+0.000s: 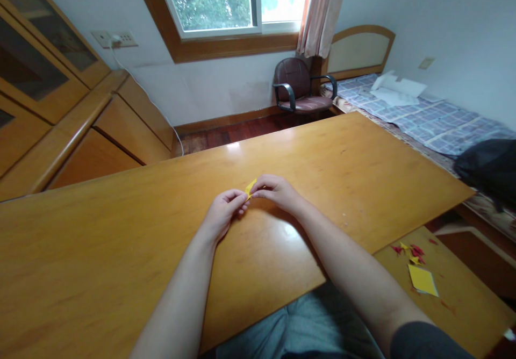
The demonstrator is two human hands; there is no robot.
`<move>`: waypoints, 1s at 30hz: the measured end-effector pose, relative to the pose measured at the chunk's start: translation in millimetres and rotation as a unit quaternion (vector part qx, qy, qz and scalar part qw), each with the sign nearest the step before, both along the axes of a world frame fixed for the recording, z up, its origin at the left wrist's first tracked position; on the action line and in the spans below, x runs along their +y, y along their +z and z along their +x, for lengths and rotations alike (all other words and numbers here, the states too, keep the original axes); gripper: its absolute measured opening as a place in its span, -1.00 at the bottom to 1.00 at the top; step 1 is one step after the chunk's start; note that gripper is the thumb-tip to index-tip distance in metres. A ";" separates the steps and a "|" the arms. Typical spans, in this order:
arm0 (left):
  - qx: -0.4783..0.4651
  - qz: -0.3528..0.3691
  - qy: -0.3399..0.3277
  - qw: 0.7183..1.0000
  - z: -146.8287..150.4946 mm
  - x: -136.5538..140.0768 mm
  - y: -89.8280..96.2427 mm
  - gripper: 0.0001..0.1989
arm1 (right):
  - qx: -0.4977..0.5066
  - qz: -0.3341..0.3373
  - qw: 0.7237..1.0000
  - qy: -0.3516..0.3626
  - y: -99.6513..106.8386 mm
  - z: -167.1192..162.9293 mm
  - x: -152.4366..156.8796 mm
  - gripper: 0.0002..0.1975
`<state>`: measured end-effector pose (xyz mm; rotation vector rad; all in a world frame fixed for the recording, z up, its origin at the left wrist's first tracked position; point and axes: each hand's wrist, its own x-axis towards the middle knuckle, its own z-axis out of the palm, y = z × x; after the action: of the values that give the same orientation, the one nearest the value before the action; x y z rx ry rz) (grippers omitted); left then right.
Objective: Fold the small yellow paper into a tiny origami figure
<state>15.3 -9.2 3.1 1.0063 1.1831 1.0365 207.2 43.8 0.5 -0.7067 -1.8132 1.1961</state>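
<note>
A small piece of folded yellow paper (250,187) is held between my two hands above the middle of the wooden table (121,241). My left hand (226,211) pinches its lower left part between thumb and fingers. From the right, my right hand (276,191) grips the paper's other side with thumb and fingertips together. My fingers cover much of the paper, so its full folded shape cannot be made out.
On a lower wooden surface (463,300) at the right lie a stack of yellow paper squares (423,280) and several small red and yellow folded paper pieces (415,252). Beyond the table stand a brown armchair (296,82), a bed (451,125) and wooden cabinets (116,122).
</note>
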 end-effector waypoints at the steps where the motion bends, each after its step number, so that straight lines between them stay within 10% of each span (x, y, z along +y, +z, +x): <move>1: 0.005 0.003 -0.002 1.000 -0.2 0.3 -0.7 -0.72 | -0.003 0.005 1.000 0.001 -0.2 0.2 0.2 -0.90; 20: 0.039 0.152 0.087 0.984 11.7 -1.3 -2.5 -0.62 | -0.008 0.036 0.997 -0.063 1.6 -1.4 -1.0 -0.89; 30: 0.224 0.271 0.076 0.933 8.5 -9.8 7.9 -0.88 | 0.043 -0.012 0.997 -0.059 -1.1 -4.4 -2.1 -0.91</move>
<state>23.9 -19.1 11.0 1.6725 1.3890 1.3406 202.8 41.7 -0.6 -0.7533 -1.6665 1.1541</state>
